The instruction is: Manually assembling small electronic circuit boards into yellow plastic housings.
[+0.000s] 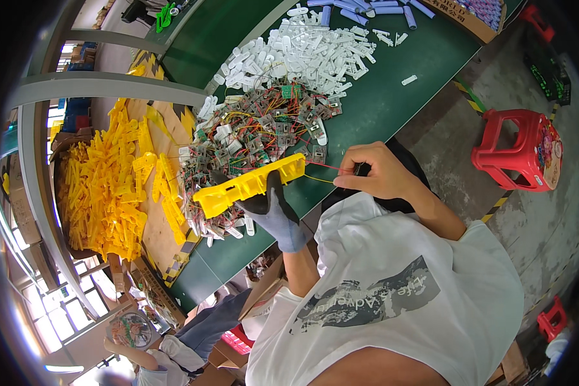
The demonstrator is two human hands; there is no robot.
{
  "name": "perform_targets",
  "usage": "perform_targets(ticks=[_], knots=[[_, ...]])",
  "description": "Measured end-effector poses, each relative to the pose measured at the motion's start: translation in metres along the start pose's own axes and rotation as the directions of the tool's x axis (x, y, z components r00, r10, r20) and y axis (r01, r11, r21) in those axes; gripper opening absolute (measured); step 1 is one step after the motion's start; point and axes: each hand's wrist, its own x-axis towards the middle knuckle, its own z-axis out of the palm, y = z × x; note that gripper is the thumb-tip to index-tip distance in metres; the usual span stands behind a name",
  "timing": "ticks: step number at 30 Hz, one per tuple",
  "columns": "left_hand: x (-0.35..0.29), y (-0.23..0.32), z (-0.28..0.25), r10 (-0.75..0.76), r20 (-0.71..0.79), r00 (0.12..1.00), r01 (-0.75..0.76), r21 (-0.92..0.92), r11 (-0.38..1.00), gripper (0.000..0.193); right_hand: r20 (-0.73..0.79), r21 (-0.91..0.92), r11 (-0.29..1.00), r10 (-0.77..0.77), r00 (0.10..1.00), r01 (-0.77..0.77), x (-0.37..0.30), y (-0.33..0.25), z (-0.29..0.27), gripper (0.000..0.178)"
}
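Note:
My left hand (280, 219), in a grey and black glove, grips a long yellow plastic housing (254, 182) with ribs and hollows along it. The housing is held at a slant above a heap of small circuit boards with red, yellow and dark wires (254, 122). A thin red wire (325, 166) and a yellow wire run from the housing's right end to my bare right hand (381, 170), whose fingers are pinched on them. Something small and dark shows between those fingers; its kind cannot be made out.
White plastic parts (296, 55) are heaped behind the boards on the green table (399, 106). Purple cylindrical cells (386, 9) lie at its far edge. Yellow housings (106, 186) fill the left side. At the right stands a red stool (505, 151). Another person (167, 357) sits at lower left.

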Motion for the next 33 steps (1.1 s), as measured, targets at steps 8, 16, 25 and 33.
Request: perform_targets(ticks=[8,16,25,33], knots=[[0.012,0.002,-0.013,0.011,-0.103,0.995,0.006,0.163,0.987,0.047,-0.009,0.149,0.973,-0.176,0.984,0.175,-0.01,-0.009,-0.008,0.029],[0.021,0.012,-0.013,-0.073,-0.048,0.996,0.073,-0.005,0.997,0.037,0.11,0.676,0.735,-0.036,0.993,-0.048,-0.009,-0.005,-0.005,0.031],[0.023,0.007,-0.025,-0.087,-0.08,0.993,0.081,-0.068,0.994,0.035,0.123,0.776,0.624,-0.006,0.992,-0.092,-0.004,-0.009,-0.012,0.043],[0.008,0.005,-0.015,-0.226,-0.058,0.972,0.215,-0.15,0.965,0.034,-0.433,0.752,0.524,-0.064,0.899,0.4,0.009,0.006,0.022,0.037]])
